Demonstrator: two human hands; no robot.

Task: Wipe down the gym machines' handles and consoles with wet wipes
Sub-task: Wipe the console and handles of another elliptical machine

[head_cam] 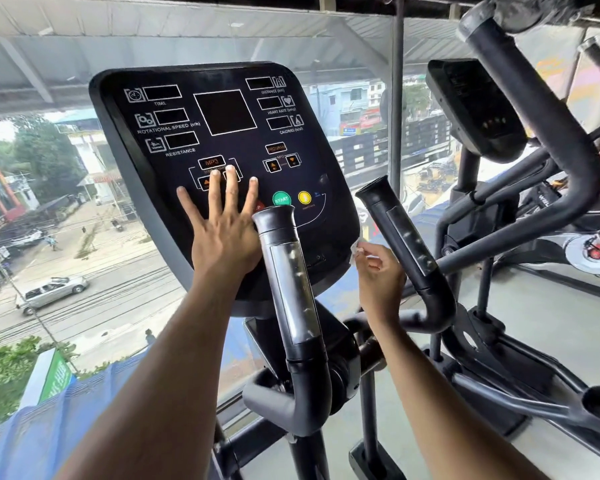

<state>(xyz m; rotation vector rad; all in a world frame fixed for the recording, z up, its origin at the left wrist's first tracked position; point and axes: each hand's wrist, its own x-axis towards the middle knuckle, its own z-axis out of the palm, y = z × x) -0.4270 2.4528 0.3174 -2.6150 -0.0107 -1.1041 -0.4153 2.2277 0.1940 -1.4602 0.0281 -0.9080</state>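
The black console (222, 140) of an elliptical machine fills the middle of the view. My left hand (222, 223) lies flat on its lower button area with fingers spread and straight. My right hand (378, 271) pinches a small white wet wipe (357, 249) against the console's lower right edge. Two black handles with metal sensor strips rise in front: the left handle (291, 289) partly covers the console's bottom, and the right handle (402, 237) stands just right of my right hand.
A second machine with its own console (475, 109) and thick curved bars (548, 133) stands to the right. A glass wall (84, 237) lies behind the console, with a street far below. Grey floor (551, 323) shows at right.
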